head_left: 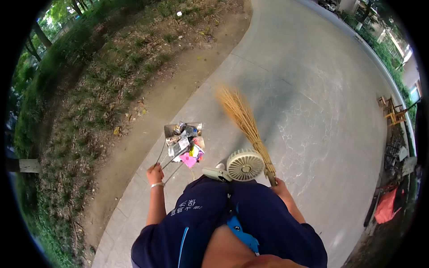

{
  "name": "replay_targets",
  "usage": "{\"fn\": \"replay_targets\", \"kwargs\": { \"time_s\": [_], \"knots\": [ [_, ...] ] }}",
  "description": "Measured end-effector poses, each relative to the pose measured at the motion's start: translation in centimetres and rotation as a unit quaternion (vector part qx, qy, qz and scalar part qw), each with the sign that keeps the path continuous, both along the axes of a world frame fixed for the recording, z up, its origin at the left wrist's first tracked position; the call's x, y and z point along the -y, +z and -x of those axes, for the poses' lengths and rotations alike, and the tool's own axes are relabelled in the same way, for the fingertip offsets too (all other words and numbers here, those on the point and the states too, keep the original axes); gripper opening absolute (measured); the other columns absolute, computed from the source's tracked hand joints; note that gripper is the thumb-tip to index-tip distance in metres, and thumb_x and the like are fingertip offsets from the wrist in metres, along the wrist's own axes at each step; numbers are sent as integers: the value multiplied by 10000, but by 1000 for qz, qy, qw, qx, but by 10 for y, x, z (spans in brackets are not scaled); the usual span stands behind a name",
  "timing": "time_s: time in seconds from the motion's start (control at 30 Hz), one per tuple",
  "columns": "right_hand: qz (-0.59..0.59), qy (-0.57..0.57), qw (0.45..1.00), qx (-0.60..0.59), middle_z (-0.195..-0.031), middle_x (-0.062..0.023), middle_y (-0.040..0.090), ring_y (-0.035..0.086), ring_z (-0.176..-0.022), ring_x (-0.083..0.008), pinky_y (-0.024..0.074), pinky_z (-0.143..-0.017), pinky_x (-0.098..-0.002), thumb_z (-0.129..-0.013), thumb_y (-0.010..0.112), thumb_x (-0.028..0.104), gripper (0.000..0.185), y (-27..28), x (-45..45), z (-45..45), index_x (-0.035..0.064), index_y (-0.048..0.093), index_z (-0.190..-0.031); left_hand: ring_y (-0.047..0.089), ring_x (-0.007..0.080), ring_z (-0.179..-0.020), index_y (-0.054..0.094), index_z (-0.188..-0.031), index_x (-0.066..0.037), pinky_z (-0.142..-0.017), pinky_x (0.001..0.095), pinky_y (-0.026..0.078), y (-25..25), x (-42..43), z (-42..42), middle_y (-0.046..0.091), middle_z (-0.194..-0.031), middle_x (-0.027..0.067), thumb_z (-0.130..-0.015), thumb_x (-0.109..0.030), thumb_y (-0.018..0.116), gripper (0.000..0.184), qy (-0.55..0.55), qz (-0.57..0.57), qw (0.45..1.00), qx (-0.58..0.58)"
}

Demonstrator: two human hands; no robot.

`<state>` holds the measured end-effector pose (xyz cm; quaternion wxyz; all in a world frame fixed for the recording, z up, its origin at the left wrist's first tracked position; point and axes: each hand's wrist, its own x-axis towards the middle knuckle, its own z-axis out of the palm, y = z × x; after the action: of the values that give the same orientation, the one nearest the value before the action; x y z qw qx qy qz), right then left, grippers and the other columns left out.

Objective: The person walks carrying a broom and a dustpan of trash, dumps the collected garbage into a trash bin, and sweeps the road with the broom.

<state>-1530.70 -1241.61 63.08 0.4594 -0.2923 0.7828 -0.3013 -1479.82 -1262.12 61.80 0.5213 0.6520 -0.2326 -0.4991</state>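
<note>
My left hand [155,174] is closed round the thin wire handle of a dustpan [170,131], which hangs or rests low in front of me. The dustpan is filled with mixed litter [187,143], including a pink piece and a yellow piece. My right hand [280,186] grips the handle end of a straw broom [248,126], whose bristles point forward and are blurred at the tip. Between the two hands, a round beige fan [245,165] sits at my chest, over my dark blue shirt.
Grey pavement [313,111] runs ahead and to the right. A dirt verge [178,67] with grass and dry leaves borders it at left, with a tree trunk [27,165]. Wooden chairs [394,112] and a red object [387,206] stand along the right edge.
</note>
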Motion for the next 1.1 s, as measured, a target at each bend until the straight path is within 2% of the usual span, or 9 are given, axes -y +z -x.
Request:
{"fn": "replay_targets", "kwargs": {
  "time_s": [0.1,0.4,0.6,0.77,0.87,0.97,1.0,1.03,1.1],
  "knots": [
    [-48,-14,998,27,-619,-111,546,523,-417,-180,406,-367,-310,-638,690,11,625,51,82,33,-49,424,-1201,362,92,-330,573,-863,114,-304,234,255,28,123,62,462,-492,29,-694,-1,540,207,-14,19,999,27],
    [-125,-76,989,8,-672,-110,577,586,-618,-192,455,-516,-333,-608,665,17,326,70,363,224,-62,558,-906,333,89,-310,570,-864,101,-293,233,234,58,467,248,436,-473,18,-711,-12,545,191,-64,20,997,48],
    [-75,-98,991,55,-533,-83,495,470,-321,-186,366,-281,-327,-684,627,-40,294,74,605,398,-38,499,-948,345,76,-341,578,-893,85,-320,215,238,108,684,404,438,-504,1,-728,-7,543,193,-30,-6,999,33],
    [-96,-82,990,67,-558,-65,484,483,-362,-162,376,-305,-305,-672,658,0,306,103,821,532,-20,503,-936,352,73,-352,575,-886,90,-324,217,237,103,879,547,443,-513,4,-725,-7,547,189,-56,26,998,12],
    [-84,-67,993,58,-555,-65,482,479,-356,-164,372,-304,-305,-669,666,5,331,78,949,616,-31,502,-954,349,76,-346,573,-854,93,-319,228,237,84,1017,641,436,-505,3,-724,6,546,159,-57,28,998,5],
    [-53,-74,995,48,-622,-77,549,537,-481,-161,426,-431,-314,-651,677,0,256,78,1063,676,-41,575,-883,351,80,-342,571,-825,94,-316,238,240,91,1156,726,429,-495,0,-724,17,543,131,-60,27,998,-2],
    [-55,-80,995,37,-698,-96,595,568,-618,-174,456,-559,-328,-646,671,22,256,69,1093,700,-63,604,-878,354,82,-342,571,-820,90,-313,242,242,91,1194,758,431,-493,2,-720,17,544,127,-62,11,998,3],
    [-40,-88,993,67,-749,-113,614,569,-694,-178,458,-623,-335,-642,666,50,313,5,1112,743,-93,598,-912,338,85,-327,576,-811,76,-309,250,239,93,1237,790,431,-481,3,-716,12,550,118,-87,8,996,-12],
    [-80,-71,994,14,-734,-95,607,540,-676,-145,445,-599,-331,-639,675,76,295,86,1189,772,-86,602,-874,336,85,-326,577,-809,72,-310,251,234,91,1321,855,431,-477,3,-714,12,552,115,-88,10,996,-1]
  ]
}}
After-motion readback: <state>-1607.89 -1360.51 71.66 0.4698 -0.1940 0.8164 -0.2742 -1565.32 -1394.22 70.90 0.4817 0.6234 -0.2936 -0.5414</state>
